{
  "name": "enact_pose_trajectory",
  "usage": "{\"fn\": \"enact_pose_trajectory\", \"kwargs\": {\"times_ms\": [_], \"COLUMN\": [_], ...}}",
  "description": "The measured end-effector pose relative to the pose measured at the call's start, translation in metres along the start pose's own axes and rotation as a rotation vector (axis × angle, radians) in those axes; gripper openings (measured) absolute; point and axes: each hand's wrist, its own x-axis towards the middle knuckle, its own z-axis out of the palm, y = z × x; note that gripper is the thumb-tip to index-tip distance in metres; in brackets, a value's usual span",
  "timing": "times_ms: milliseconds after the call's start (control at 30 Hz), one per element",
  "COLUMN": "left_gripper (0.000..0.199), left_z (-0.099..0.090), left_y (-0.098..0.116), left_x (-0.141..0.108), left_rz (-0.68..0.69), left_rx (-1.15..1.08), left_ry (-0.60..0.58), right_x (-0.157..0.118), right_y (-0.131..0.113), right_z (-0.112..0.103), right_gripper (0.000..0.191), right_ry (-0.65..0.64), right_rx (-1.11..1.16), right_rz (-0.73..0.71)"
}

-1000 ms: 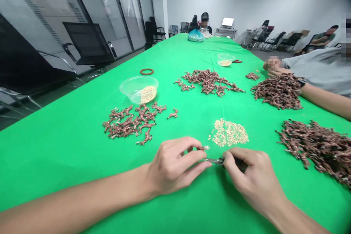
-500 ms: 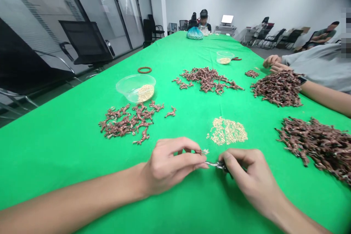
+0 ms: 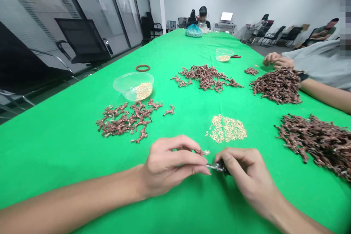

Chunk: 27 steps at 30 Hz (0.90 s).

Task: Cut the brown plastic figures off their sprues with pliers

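Note:
My left hand [image 3: 171, 162] is closed on a small brown figure [image 3: 204, 152], whose pale end sticks out past the fingertips; the rest of it is hidden. Wrapped round the dark handles of small pliers [image 3: 219, 166] is my right hand [image 3: 246, 175]. The metal tip of the pliers meets my left fingertips, and what lies between the jaws is hidden. Just beyond my hands, small gold-coloured pieces [image 3: 229, 128] lie spread on the green cloth [image 3: 186, 117]. A loose pile of brown figures [image 3: 123, 120] is at the left, near a clear bowl [image 3: 124, 84] with gold pieces.
Larger piles of brown figures lie at the right [image 3: 318, 142], the right back [image 3: 276, 85] and the middle [image 3: 205, 76]. Another person's hands [image 3: 276, 59] are at the right. A brown ring [image 3: 143, 68], small tub [image 3: 223, 55] and blue bag [image 3: 193, 30] stand farther back.
The view has shifted slightly. My left thumb and fingers have moved a little around the plier tip; both hands keep their hold.

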Motion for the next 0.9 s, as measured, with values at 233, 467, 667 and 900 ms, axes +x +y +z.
{"fn": "enact_pose_trajectory", "kwargs": {"times_ms": [233,467,667,900], "left_gripper": [0.014,0.012,0.010,0.012], "left_z": [-0.0004,0.0003,-0.0039,-0.0055], "left_y": [0.0005,0.0022,0.0059,0.0092], "left_x": [0.0001,-0.0033,0.0006,0.0042], "left_rz": [0.014,0.035,0.048,0.080], "left_rx": [0.037,0.080,0.129,0.160], "left_ry": [-0.003,0.019,-0.013,-0.054], "right_x": [-0.0007,-0.0011,-0.0058,-0.0055], "right_y": [0.0010,0.0024,-0.0005,-0.0051], "right_z": [0.0017,-0.0030,-0.0019,0.0010], "right_gripper": [0.047,0.040,0.019,0.014], "right_ry": [-0.014,0.030,0.133,0.181], "right_rx": [-0.029,-0.028,-0.117,-0.152], "right_rz": [-0.020,-0.071,-0.350,-0.446]}}
